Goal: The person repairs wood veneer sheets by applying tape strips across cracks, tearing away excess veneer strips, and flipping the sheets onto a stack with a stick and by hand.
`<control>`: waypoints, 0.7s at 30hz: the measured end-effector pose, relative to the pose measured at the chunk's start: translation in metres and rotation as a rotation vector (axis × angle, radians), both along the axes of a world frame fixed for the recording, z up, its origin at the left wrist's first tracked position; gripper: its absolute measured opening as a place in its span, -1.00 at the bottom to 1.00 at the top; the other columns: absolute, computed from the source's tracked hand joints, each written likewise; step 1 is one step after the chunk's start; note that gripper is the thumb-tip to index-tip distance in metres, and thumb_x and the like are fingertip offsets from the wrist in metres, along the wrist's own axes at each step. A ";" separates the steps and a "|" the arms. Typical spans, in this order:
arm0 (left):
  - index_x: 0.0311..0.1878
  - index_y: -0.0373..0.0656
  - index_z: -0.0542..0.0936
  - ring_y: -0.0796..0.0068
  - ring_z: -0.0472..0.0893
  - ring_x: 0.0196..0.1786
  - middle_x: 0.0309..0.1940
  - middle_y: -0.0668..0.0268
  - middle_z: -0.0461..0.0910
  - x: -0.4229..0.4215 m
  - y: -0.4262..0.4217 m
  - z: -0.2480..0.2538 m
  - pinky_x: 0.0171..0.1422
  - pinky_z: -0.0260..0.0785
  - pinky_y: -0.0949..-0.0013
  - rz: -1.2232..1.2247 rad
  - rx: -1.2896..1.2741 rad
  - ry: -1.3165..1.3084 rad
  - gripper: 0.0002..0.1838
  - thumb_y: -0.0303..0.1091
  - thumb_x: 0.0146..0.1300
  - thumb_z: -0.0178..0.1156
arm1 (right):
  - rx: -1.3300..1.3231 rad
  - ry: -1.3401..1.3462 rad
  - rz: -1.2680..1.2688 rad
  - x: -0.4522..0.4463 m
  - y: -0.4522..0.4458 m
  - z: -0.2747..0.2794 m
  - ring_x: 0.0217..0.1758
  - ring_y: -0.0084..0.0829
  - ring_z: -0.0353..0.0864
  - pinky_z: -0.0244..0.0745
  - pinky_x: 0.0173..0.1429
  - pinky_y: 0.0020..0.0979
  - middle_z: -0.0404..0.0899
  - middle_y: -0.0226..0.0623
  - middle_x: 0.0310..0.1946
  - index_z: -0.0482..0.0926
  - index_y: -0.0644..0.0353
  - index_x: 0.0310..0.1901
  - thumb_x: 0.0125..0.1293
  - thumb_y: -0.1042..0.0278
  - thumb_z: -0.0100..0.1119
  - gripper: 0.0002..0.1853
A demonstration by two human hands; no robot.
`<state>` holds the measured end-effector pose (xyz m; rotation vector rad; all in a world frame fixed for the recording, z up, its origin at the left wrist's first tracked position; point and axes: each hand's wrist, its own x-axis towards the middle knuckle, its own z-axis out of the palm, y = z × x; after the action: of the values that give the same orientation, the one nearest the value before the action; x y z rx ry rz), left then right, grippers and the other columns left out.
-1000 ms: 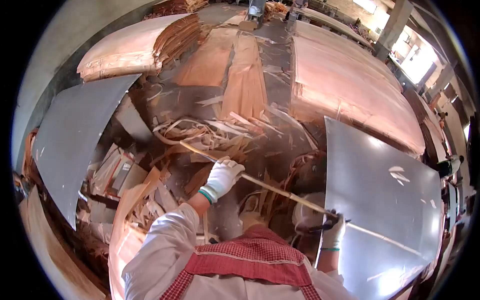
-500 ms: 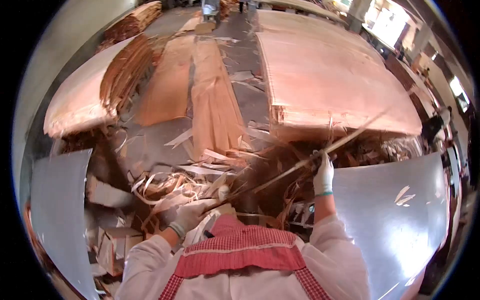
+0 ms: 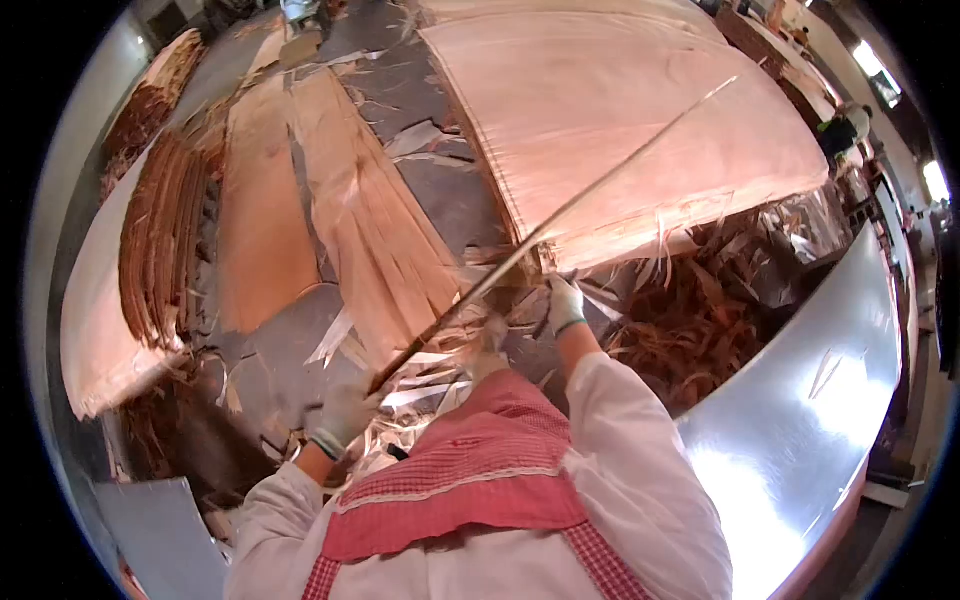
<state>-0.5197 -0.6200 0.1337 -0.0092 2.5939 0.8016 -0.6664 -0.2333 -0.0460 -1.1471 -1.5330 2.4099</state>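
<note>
My left hand (image 3: 348, 412), in a pale work glove, is closed round the lower end of a long thin wooden stick (image 3: 600, 185). The stick slants up to the right, its far part over a large stack of veneer sheets (image 3: 640, 130). My right hand (image 3: 566, 302), also gloved, is by the near left corner of that stack, beside the stick. Its fingers look curled. A small dark shape shows beside them, too blurred to name.
Long veneer strips (image 3: 265, 210) lie on the floor ahead. Another veneer stack (image 3: 100, 320) stands at left. Shreds of veneer (image 3: 690, 320) are piled under the right stack. A shiny metal sheet (image 3: 810, 420) is at my right, a grey panel (image 3: 160, 525) at lower left.
My view has turned to the right. The stick now points more steeply up and over the stack. My right hand, which was on the stick, is now at the stack's corner.
</note>
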 end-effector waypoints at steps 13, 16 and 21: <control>-0.33 -0.13 0.58 0.13 0.54 -0.56 -0.61 0.06 0.47 -0.317 0.065 0.051 -0.47 0.35 0.23 -0.160 0.066 0.234 -0.83 -0.24 0.21 0.28 | 0.474 -0.561 -0.089 -0.199 -0.005 -0.163 -0.20 -0.18 0.63 0.53 -0.08 -0.25 0.64 -0.02 -0.29 0.57 0.37 -0.17 0.09 0.11 0.31 -0.56; -0.32 -0.11 0.60 0.08 0.59 -0.52 -0.60 0.06 0.51 -0.368 0.069 0.035 -0.46 0.38 0.20 -0.258 0.063 0.263 -0.82 -0.21 0.22 0.27 | 0.826 -0.549 0.084 -0.195 0.004 -0.096 -0.35 -0.18 0.66 0.53 -0.20 -0.21 0.66 0.02 -0.38 0.59 0.40 -0.17 0.19 0.16 0.24 -0.61; -0.22 -0.12 0.62 -0.02 0.62 -0.34 -0.47 0.02 0.57 -0.464 0.083 -0.001 -0.27 0.42 0.08 -0.275 0.060 -0.087 -0.69 -0.04 0.27 0.18 | 0.693 -0.443 0.022 -0.194 0.031 0.010 -0.50 -0.24 0.64 0.54 -0.38 -0.24 0.64 -0.08 -0.48 0.54 0.35 -0.06 0.32 0.19 0.15 -0.65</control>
<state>-0.9833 -0.5367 0.1327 0.3163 2.4180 0.7581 -0.8605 -0.2026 -0.0359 -1.5145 -2.2401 1.4401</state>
